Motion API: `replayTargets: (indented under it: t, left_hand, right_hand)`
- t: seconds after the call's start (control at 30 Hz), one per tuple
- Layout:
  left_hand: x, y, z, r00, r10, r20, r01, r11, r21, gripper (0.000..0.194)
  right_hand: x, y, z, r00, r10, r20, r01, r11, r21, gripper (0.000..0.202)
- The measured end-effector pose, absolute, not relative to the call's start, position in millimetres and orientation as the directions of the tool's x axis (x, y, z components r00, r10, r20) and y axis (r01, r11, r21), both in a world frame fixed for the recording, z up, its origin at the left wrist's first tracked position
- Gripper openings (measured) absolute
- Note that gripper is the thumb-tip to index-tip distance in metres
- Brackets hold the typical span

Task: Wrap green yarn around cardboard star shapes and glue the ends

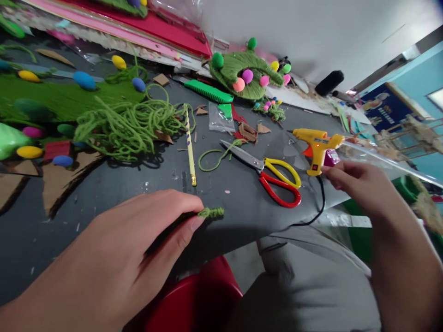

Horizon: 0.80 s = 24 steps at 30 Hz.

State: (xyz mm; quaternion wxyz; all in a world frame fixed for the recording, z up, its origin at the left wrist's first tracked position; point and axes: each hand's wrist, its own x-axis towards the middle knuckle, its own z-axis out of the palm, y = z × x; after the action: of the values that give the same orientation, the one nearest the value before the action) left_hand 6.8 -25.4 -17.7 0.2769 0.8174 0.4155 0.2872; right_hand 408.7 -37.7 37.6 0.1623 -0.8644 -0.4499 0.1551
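Observation:
My left hand [138, 249] pinches a small green yarn-wrapped piece [213, 212] between thumb and fingers near the table's front edge. At the right, my right hand [356, 184] is beside the handle of a yellow glue gun [315, 147], fingers bent together; whether they touch or grip it is unclear. A small orange-red light shows on the gun, and its black cord [322, 203] hangs below. Between the hands lie scissors [263, 168] with one yellow and one red handle. A patterned pencil [190, 147] and a loose strand of green yarn [211, 161] are left of them.
A tangle of green yarn [131, 124] lies at the left beside green felt-like material with coloured pompoms. Behind are a green cutter [207, 91], a yarn-wrapped wreath shape [249, 74], cardboard scraps and a plastic bag [219, 121]. A red stool [194, 299] stands below the table edge.

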Motion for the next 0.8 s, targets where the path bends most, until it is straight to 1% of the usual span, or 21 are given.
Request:
replayTargets:
  t: [0.03, 0.1, 0.17, 0.2, 0.27, 0.4, 0.5, 0.6, 0.73, 0.8]
  left_hand:
    - [7, -25, -17, 0.515, 0.827, 0.223, 0.534, -0.514, 0.672, 0.015]
    - [6, -25, -16, 0.556, 0.807, 0.200, 0.547, -0.537, 0.642, 0.014]
    - [5, -24, -15, 0.571, 0.798, 0.194, 0.539, -0.542, 0.645, 0.012]
    - [5, -23, -15, 0.573, 0.795, 0.199, 0.529, -0.544, 0.651, 0.010]
    - [5, -22, -16, 0.573, 0.793, 0.206, 0.508, -0.541, 0.670, 0.010]
    - [4, -22, -17, 0.569, 0.801, 0.188, 0.493, -0.515, 0.701, 0.012]
    - [4, -22, -15, 0.577, 0.798, 0.175, 0.488, -0.509, 0.709, 0.012]
    - [4, -22, -12, 0.586, 0.789, 0.183, 0.477, -0.519, 0.710, 0.012]
    - [5, -21, -10, 0.603, 0.775, 0.191, 0.458, -0.532, 0.713, 0.013]
    - [6, -21, -11, 0.608, 0.770, 0.194, 0.453, -0.537, 0.712, 0.012]
  right_hand:
    - [405, -41, 40, 0.471, 0.868, -0.159, 0.749, -0.488, -0.449, 0.037]
    - [389, -46, 42, 0.290, 0.930, -0.226, 0.756, -0.367, -0.542, 0.041]
    - [366, -48, 42, 0.119, 0.962, -0.245, 0.736, -0.251, -0.629, 0.040]
    - [352, -49, 42, 0.041, 0.966, -0.257, 0.700, -0.211, -0.682, 0.036]
    - [324, -50, 42, -0.066, 0.952, -0.300, 0.633, -0.193, -0.750, 0.026]
    - [277, -49, 39, -0.150, 0.916, -0.372, 0.499, -0.254, -0.828, 0.018]
    - [252, -47, 34, -0.181, 0.885, -0.429, 0.396, -0.334, -0.855, 0.021]
    - [237, -44, 31, -0.215, 0.866, -0.453, 0.354, -0.363, -0.862, 0.024]
    - [227, -42, 30, -0.283, 0.850, -0.444, 0.318, -0.354, -0.880, 0.028]
    - [224, -41, 29, -0.288, 0.852, -0.438, 0.324, -0.344, -0.882, 0.027]
